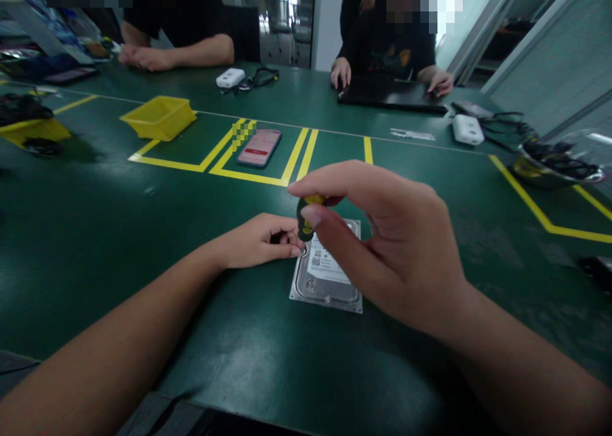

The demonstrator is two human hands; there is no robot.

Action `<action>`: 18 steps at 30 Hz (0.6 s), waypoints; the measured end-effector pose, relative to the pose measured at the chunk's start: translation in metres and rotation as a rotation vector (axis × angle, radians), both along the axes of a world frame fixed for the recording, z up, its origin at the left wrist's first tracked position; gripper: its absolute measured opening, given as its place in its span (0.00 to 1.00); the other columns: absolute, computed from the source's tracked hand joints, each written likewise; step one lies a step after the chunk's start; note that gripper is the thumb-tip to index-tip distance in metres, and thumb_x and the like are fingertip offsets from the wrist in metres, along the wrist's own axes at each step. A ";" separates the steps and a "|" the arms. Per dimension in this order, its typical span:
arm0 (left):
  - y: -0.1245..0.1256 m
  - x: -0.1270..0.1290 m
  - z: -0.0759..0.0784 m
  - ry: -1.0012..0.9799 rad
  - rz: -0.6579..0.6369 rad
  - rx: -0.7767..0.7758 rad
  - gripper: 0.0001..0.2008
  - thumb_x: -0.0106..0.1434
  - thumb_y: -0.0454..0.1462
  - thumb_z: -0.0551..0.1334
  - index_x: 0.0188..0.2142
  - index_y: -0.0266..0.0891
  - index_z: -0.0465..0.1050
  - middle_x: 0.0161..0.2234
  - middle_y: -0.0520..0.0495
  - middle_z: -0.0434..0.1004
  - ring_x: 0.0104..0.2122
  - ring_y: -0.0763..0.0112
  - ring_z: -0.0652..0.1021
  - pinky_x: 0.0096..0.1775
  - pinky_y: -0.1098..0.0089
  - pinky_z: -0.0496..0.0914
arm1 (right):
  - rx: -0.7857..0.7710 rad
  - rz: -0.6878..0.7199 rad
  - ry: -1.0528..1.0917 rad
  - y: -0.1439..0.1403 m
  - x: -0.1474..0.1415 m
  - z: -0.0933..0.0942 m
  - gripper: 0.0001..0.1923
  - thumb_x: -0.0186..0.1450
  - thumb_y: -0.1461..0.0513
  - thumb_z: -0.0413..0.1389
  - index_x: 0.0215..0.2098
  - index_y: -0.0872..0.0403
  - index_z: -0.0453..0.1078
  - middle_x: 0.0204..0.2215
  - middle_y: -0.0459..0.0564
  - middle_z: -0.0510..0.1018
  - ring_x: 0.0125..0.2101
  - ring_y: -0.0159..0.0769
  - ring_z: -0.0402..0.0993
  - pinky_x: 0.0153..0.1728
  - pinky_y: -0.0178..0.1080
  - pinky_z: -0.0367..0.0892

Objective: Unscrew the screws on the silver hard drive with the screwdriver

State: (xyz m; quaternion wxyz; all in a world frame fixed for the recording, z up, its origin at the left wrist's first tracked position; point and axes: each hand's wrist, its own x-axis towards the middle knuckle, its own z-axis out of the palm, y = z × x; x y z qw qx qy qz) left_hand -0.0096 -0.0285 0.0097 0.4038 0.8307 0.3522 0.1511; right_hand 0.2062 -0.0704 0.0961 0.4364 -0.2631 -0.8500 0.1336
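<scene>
A silver hard drive (pixel 326 299) with a white label lies flat on the green table. My right hand (pixel 401 245) pinches the black and yellow handle of a screwdriver (pixel 306 222) between thumb and fingers, above the drive's left edge. The screwdriver points downward, its short shaft near the drive's left rim; whether the tip sits in a screw is too small to tell. My left hand (pixel 261 239) rests on the table with curled fingers, thumb and fingertips gripping the drive's left edge close to the shaft. My right hand hides the drive's upper right part.
A yellow bin (pixel 160 118) and a phone (pixel 259 148) stand beyond, among yellow tape marks. White boxes (pixel 230 78) with cables are farther back. At right sits a bowl of dark items (pixel 557 168). Two people sit across the table, one with hands on a black laptop (pixel 392 95).
</scene>
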 end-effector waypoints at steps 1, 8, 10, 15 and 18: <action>0.000 0.000 0.000 -0.008 -0.003 -0.006 0.11 0.67 0.42 0.59 0.41 0.36 0.72 0.38 0.46 0.77 0.41 0.64 0.75 0.41 0.67 0.70 | 0.000 -0.001 0.007 0.000 0.000 0.000 0.10 0.69 0.68 0.52 0.46 0.54 0.73 0.42 0.46 0.82 0.43 0.33 0.77 0.45 0.39 0.73; 0.001 0.000 -0.003 0.001 0.034 -0.021 0.10 0.66 0.42 0.61 0.39 0.35 0.72 0.36 0.47 0.78 0.40 0.65 0.76 0.42 0.66 0.70 | 0.032 -0.023 0.018 0.001 -0.001 0.000 0.06 0.68 0.64 0.57 0.41 0.55 0.76 0.40 0.50 0.79 0.44 0.35 0.75 0.44 0.41 0.73; 0.000 0.000 -0.002 0.007 0.035 -0.007 0.10 0.67 0.42 0.60 0.38 0.35 0.72 0.35 0.47 0.77 0.39 0.66 0.76 0.41 0.67 0.70 | 0.036 -0.049 0.022 0.001 -0.002 0.001 0.05 0.68 0.63 0.58 0.40 0.54 0.76 0.37 0.49 0.77 0.40 0.34 0.74 0.40 0.39 0.73; 0.000 -0.001 0.000 -0.008 0.026 -0.001 0.11 0.67 0.42 0.60 0.38 0.35 0.73 0.36 0.47 0.77 0.36 0.67 0.75 0.36 0.70 0.69 | 0.036 -0.055 0.003 0.000 -0.001 0.002 0.06 0.67 0.66 0.58 0.42 0.55 0.76 0.35 0.48 0.78 0.38 0.33 0.74 0.38 0.38 0.72; 0.001 -0.001 -0.001 -0.016 0.011 -0.023 0.12 0.66 0.43 0.60 0.39 0.35 0.74 0.38 0.46 0.78 0.38 0.66 0.76 0.38 0.69 0.70 | 0.036 -0.023 -0.014 0.001 0.000 0.004 0.08 0.67 0.67 0.56 0.44 0.55 0.75 0.38 0.48 0.80 0.39 0.33 0.75 0.41 0.39 0.72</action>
